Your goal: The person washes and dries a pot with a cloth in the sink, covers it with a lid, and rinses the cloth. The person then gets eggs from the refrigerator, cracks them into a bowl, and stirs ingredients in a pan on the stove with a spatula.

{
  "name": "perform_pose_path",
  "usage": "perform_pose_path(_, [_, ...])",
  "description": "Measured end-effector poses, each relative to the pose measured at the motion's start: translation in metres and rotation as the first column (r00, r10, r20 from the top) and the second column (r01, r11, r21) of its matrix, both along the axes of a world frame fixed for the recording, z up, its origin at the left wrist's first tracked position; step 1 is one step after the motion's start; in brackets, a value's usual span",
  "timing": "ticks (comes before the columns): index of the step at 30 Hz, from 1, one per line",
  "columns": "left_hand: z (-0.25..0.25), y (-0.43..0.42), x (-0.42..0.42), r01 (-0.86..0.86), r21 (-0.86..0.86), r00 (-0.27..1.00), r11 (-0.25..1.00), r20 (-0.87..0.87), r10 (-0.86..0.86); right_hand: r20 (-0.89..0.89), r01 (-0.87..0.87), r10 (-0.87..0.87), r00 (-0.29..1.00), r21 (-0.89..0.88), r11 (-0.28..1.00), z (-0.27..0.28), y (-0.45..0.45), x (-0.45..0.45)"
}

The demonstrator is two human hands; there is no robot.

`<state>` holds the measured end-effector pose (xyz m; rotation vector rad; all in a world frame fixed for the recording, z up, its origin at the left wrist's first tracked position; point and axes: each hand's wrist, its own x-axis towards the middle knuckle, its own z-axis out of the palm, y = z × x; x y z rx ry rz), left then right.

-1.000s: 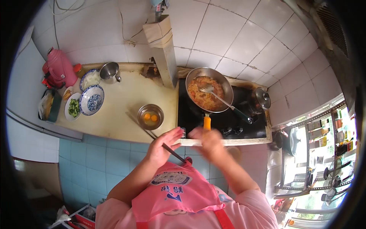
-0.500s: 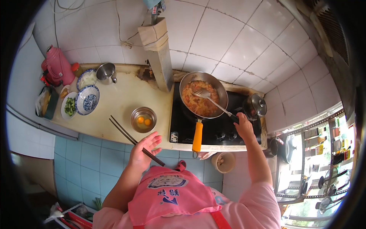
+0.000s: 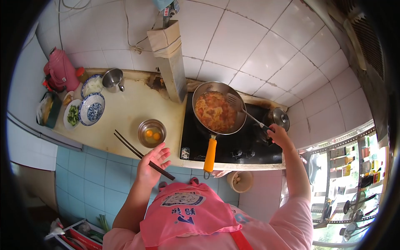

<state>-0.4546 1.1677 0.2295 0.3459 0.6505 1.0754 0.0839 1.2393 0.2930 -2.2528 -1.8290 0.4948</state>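
My right hand point(image 3: 280, 136) is closed around the dark handle of a slotted metal spatula point(image 3: 255, 118). Its head point(image 3: 234, 101) is over the right inner side of a frying pan point(image 3: 239, 125) with an orange handle point(image 3: 211, 154). Cooked reddish-orange food point(image 3: 214, 111) with yellowish strands lies in the pan. A pair of long dark chopsticks point(image 3: 130, 146) rests in the crook of my left hand point(image 3: 153, 163), whose fingers are partly extended. Just beyond those fingers, a steel bowl point(image 3: 161, 123) contains two egg yolks point(image 3: 152, 135).
Left on the counter point(image 3: 125, 104) are a patterned bowl point(image 3: 92, 109), a plate of chopped greens point(image 3: 73, 115), a metal cup point(image 3: 112, 79) and a pink thermos point(image 3: 62, 71). A lidded pot point(image 3: 278, 118) stands right of the pan. A bin point(image 3: 241, 182) is below the counter edge.
The spatula has moved from the middle of the food toward the pan's right side, with my right hand shifting right. My left hand keeps the chopsticks. The view has shifted slightly.
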Motion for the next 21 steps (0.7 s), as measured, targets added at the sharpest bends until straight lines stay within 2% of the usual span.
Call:
perform_pose_path(1, [-0.001, 0.0, 0.0, -0.004, 0.0, 1.0, 1.0, 0.002, 0.004, -0.173, 0.038, -0.061, 0.983, -0.131, 0.991, -0.002, 0.001, 0.006])
perform_pose_path(2, [-0.003, 0.0, 0.001, -0.01, -0.002, 1.0, 1.0, 0.003, 0.01, -0.172, 0.035, -0.057, 0.984, -0.131, 0.991, -0.001, 0.001, 0.004])
perform_pose_path(4, [-0.004, 0.001, 0.0, -0.021, -0.004, 1.0, 1.0, 0.005, 0.021, -0.344, 0.077, -0.191, 0.919, -0.319, 0.945, 0.001, 0.0, -0.001])
perform_pose_path(10, [-0.002, 0.0, -0.004, -0.055, 0.006, 0.998, 0.998, -0.007, 0.055, -0.537, -0.027, -0.225, 0.813, -0.421, 0.907, -0.038, 0.016, -0.026])
perform_pose_path(15, [-0.005, 0.001, -0.009, -0.061, 0.006, 0.998, 0.998, 0.013, 0.061, -0.588, -0.044, -0.193, 0.786, -0.364, 0.93, -0.046, 0.016, -0.058])
perform_pose_path(17, [-0.006, 0.0, -0.011, -0.057, 0.003, 0.998, 0.998, 0.014, 0.057, -0.558, -0.079, -0.076, 0.826, -0.249, 0.965, -0.04, 0.011, -0.063])
perform_pose_path(21, [-0.007, -0.001, -0.012, -0.035, 0.008, 0.999, 0.999, 0.03, 0.035, -0.457, -0.053, -0.057, 0.887, -0.224, 0.973, -0.004, -0.006, -0.08])
